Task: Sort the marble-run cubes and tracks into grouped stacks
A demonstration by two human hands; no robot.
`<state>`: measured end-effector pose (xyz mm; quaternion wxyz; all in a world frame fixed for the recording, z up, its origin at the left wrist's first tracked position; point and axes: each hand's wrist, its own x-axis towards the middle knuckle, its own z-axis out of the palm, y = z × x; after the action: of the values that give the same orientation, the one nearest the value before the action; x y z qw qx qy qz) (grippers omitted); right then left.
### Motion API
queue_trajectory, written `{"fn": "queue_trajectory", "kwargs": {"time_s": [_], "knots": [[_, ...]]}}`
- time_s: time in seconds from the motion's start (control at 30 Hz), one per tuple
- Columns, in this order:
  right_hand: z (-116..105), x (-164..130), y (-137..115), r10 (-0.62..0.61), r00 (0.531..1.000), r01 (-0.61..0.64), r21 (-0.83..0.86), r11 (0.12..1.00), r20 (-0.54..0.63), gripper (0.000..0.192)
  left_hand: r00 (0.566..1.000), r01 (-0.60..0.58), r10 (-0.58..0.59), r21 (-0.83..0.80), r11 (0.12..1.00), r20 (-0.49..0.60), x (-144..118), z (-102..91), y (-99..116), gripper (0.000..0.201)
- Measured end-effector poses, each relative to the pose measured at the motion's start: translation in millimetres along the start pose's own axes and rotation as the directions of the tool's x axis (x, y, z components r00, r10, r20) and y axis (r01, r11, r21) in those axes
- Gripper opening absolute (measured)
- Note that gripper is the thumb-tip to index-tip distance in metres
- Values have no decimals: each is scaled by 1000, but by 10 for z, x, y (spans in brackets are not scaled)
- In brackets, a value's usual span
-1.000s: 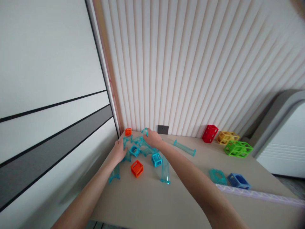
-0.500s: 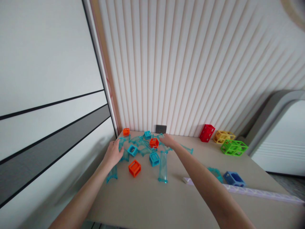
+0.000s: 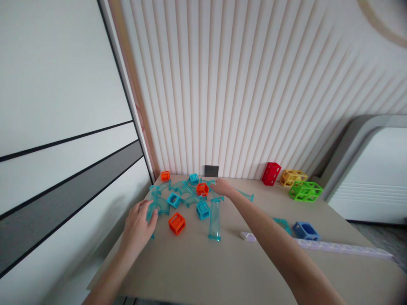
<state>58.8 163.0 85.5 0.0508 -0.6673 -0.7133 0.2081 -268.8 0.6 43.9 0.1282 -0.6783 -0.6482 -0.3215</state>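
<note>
Red cage (image 3: 271, 173), yellow cage (image 3: 293, 177), green cage (image 3: 305, 190) (by the wall), blue block (image 3: 305, 231).

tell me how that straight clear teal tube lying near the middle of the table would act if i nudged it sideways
The straight teal tube is round and lies flat on the table, so it would probably roll. It looks like thin clear plastic, likely stiff and light. Its flared ends may make it curve as it rolls.
</note>
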Motion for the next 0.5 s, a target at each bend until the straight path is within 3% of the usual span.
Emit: {"fn": "queue_trajectory", "kwargs": {"time_s": [0.2,0.37,0.5], "knots": [[-200,-137,347,23,999,-28,-126,992,-41,33,995,33,-46,144,989,87,-284,35,-182,48],[-309,-332,819,103,994,-111,-226,968,-46,34,989,58,-58,0,998,138,-458,75,-348,58],[-270,-472,1015,127,991,-130,-269,954,-30,34,984,102,-82,-121,987,159,-509,132,-386,55]]}}
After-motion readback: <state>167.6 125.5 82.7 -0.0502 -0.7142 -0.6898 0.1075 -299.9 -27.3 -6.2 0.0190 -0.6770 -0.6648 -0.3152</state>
